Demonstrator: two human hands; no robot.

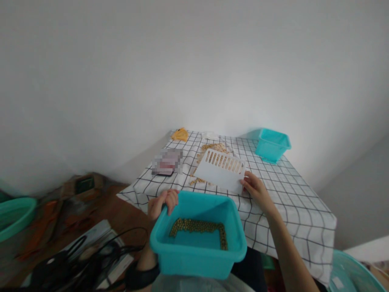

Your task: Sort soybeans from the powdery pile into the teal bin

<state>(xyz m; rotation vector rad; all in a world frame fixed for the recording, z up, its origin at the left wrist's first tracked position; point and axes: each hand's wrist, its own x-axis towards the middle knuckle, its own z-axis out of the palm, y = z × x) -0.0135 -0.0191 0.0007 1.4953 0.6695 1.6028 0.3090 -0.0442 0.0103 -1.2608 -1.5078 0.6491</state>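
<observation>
My left hand (164,203) is wrapped over the left rim of a turquoise plastic basin (194,259), which stands close to my body at the table's front edge. Small round golden-brown pieces (199,225), like beads or beans, line parts of the basin's bottom. With thumb and fingers, my right hand (255,188) grips the near right corner of a white plastic board with a row of slots (220,170). The board is low over the table, and pale yellowish pieces (214,147) lie behind it and show through the slots.
Black-checked white cloth (291,190) covers the table. A second turquoise basin (272,146) stands at the back right. At the left are a phone-like blurred object (167,162) and an orange-yellow cloth (180,134). Cables (103,255) and a green tub (18,215) are on the floor.
</observation>
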